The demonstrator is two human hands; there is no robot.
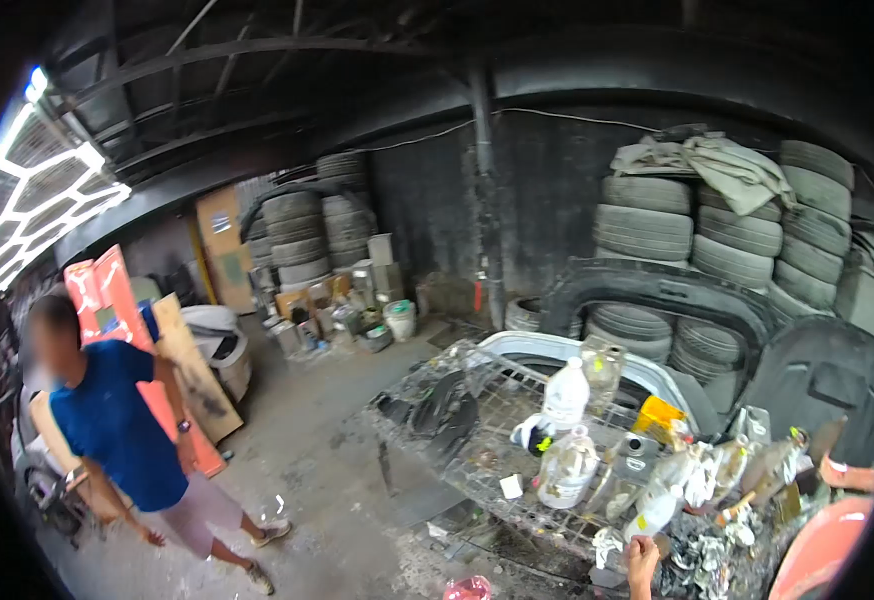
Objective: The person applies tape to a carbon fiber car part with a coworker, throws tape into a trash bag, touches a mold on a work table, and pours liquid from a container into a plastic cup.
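Observation:
My right hand (642, 562) reaches in from the bottom edge with its fingers curled closed at the lower end of a whitish plastic bottle (654, 512), which leans to the right. Crumpled plastic and paper scraps (702, 562) lie beside the hand on the cluttered work table (497, 470). Large clear plastic jugs, one at the back (565, 395) and one nearer (567, 470), stand left of the bottle. Metal cans, including a grey one (629, 470), are close by. A pink container (467, 588) shows at the bottom edge. My left hand is out of view.
A person in a blue shirt (122, 425) stands at the left near leaning panels (197, 370). Stacked tyres (642, 220) and a black bumper (657, 280) are behind the table. A red-pink part (822, 550) is at the right. Buckets and cans line the back wall.

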